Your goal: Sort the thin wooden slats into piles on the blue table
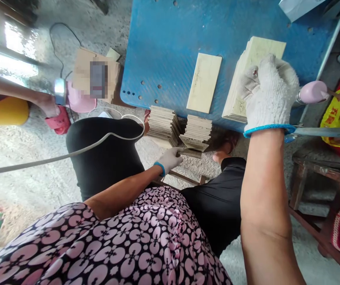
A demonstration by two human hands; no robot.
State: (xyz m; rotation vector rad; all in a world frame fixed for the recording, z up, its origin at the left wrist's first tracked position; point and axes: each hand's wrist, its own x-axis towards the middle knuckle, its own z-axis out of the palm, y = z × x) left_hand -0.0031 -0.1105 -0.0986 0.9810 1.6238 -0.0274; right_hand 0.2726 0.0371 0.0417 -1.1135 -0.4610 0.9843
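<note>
Gloved in white knit, the right hand (pixel 269 95) presses flat, fingers spread, on a stack of thin pale wooden slats (pixel 248 75) on the blue table (pixel 164 43). Below, the left hand (pixel 170 158) pinches one slat from the floor piles (pixel 195 134). These look light, stiff and splintery, best gripped by their long edges.

Layout relative to the bench (pixel 164 43). A single slab (pixel 204 82) is lying flat on the bench near its front edge. To the right of the slab, a stack of slabs (pixel 247 75) is resting on the bench, with the right hand (pixel 269 95) lying on top of it. Below the front edge of the bench, two lower stacks (pixel 162 124) (pixel 196 132) are sitting side by side on the floor (pixel 39 166), between the person's knees. The left hand (pixel 170 159) is touching the base of the right-hand lower stack. Left of the bench, a cardboard box (pixel 95 77) is lying on the floor.
</note>
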